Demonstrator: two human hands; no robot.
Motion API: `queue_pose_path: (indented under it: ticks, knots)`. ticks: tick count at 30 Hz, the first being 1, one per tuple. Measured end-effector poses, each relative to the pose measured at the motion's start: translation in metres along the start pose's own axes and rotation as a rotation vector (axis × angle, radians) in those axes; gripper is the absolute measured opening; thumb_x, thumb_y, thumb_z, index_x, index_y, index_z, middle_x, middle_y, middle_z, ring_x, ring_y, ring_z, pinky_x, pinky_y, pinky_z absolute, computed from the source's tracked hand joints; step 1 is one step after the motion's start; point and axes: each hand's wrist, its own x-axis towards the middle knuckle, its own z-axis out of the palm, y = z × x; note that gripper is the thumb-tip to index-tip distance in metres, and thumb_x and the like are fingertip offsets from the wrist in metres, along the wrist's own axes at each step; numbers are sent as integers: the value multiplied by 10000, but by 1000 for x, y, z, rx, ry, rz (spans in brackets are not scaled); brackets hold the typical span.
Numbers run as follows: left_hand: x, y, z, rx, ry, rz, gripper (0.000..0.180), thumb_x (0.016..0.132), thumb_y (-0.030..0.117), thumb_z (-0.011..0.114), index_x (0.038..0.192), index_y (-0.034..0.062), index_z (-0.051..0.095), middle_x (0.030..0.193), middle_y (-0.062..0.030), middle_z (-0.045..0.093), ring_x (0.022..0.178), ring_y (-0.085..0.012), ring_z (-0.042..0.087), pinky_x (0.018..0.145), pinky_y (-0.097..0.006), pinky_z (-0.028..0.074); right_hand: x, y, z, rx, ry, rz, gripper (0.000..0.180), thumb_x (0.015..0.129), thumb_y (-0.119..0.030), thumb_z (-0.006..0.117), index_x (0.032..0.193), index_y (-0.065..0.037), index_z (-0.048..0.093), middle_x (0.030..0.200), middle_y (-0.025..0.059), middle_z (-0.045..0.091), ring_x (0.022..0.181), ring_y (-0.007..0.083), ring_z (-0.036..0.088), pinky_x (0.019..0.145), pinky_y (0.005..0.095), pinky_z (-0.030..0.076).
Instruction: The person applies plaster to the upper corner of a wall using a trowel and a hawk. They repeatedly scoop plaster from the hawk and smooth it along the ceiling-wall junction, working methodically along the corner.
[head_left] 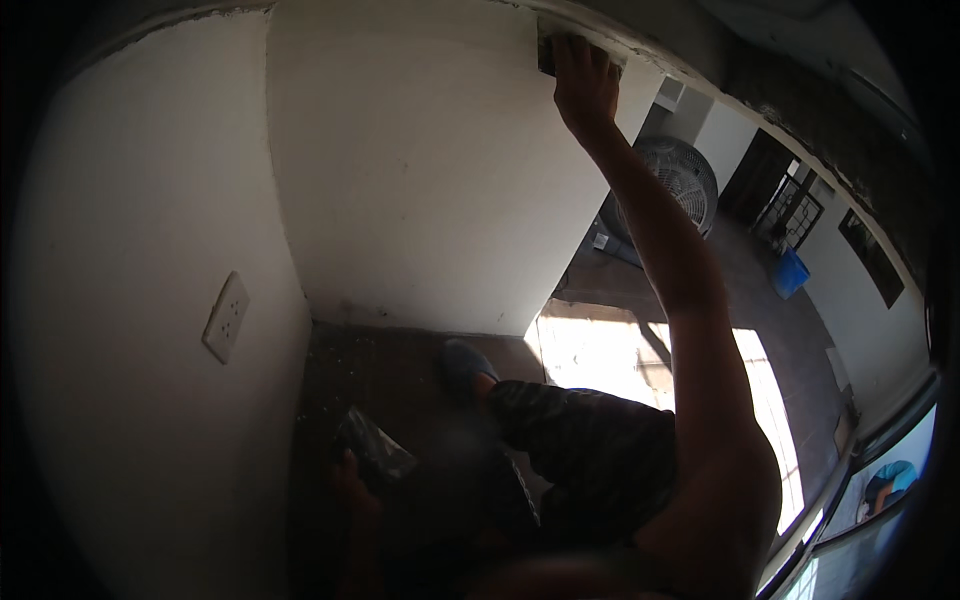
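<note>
High up on the white wall [430, 170], close to its top edge, my right hand [588, 85] grips a dark flat rectangular piece [546, 58] against the surface. My fingers cover most of that piece, so its exact kind does not show. Low on the left, in deep shadow, my left hand [355, 485] is closed around the lower edge of a shiny grey blade-like piece [376, 447]. Too little light falls there to make out the fingers singly or what the piece is.
A white socket plate [227, 318] is set in the left wall. Past the wall's right edge stand a large round fan [680, 180] and a blue bucket [791, 273]. Sunlight lies on the floor [600, 345]. Another person [888, 485] bends down at the far right.
</note>
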Motion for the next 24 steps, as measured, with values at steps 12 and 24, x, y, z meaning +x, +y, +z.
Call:
queue_pose_path:
  ticks: [12, 24]
  knots:
    - [-15, 34, 10, 51, 49, 73, 424, 990, 261, 579, 1285, -41, 545, 1219, -201, 588, 1114, -314, 570, 979, -421, 453, 30, -23, 1, -15, -59, -83, 416, 811, -104, 659, 1208, -131, 537, 1106, 50, 577, 933, 253, 624, 731, 385, 568]
    - [-42, 94, 41, 798, 157, 876, 424, 907, 30, 628, 1323, 4, 549, 1314, -260, 559, 1176, -410, 564, 992, -483, 467, -116, -189, -222, 1846, -1605, 1597, 262, 964, -233, 613, 1116, -20, 635, 1008, 121, 678, 892, 247, 697, 803, 416, 588]
